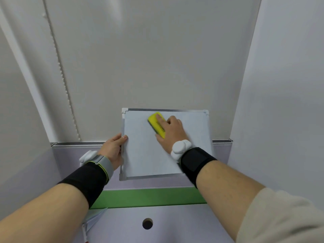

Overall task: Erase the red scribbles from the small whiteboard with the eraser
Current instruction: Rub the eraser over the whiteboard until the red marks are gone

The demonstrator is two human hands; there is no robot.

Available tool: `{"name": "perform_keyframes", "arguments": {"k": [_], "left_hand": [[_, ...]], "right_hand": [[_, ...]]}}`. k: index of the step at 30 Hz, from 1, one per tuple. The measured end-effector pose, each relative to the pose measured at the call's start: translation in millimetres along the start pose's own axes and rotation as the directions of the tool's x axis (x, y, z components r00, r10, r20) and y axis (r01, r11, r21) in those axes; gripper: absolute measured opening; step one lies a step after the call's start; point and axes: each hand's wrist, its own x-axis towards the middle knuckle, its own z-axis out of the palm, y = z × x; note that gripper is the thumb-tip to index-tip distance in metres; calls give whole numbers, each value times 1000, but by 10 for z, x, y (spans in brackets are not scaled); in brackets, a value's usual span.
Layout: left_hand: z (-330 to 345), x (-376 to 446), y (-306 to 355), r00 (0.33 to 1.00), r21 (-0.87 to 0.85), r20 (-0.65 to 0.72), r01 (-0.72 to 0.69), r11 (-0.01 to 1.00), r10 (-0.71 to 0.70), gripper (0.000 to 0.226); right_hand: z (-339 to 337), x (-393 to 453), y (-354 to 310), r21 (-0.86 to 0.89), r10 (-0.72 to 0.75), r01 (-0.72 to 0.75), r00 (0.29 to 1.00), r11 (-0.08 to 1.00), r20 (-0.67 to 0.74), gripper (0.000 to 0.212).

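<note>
On my feed, the person's right hand [169, 130] is pressing a yellow rectangular sponge eraser with a dark underside [156, 124] against the small metal-framed whiteboard [145, 155], fingers clasped over its top. The eraser is sitting toward the board's 12 o'clock edge, slightly left of centre. The left hand [114, 149] is gripping the board's 9 o'clock frame, thumb lying on the white surface. I am seeing no red marks on the visible board. The whiteboard is lying flat on a pale lilac desk [175, 223], a green strip [149, 197] running at its 6 o'clock side.
</note>
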Motion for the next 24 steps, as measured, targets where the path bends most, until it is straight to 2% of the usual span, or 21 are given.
{"name": "perform_keyframes", "arguments": {"k": [4, 7, 10, 15, 20, 22, 24], "left_hand": [[-271, 69, 12, 998, 4, -59, 13, 1000, -12, 26], [-368, 102, -27, 996, -9, -89, 26, 1000, -27, 26], [-304, 103, -112, 996, -13, -84, 38, 999, -39, 21], [-104, 45, -371, 993, -15, -89, 75, 997, -76, 19], [-323, -12, -732, 982, 27, -141, 129, 991, -124, 19], [-509, -42, -868, 971, 37, -185, 163, 986, -153, 20], [-742, -56, -1056, 953, 51, -230, 216, 975, -199, 24]], "right_hand": [[-203, -107, 647, -81, 225, -224, 974, 971, 4, 70], [-281, -201, 899, -127, 319, -312, 947, 941, 32, 71], [-197, -261, 798, -120, 286, -278, 957, 953, 56, 72], [290, -476, 143, -6, 78, -78, 984, 997, 162, 73], [826, -911, -63, 75, -93, 73, 948, 994, 304, 71], [874, -1051, 145, 23, -52, 48, 938, 999, 343, 71], [935, -1189, 444, -44, 84, -73, 919, 996, 386, 71]]}}
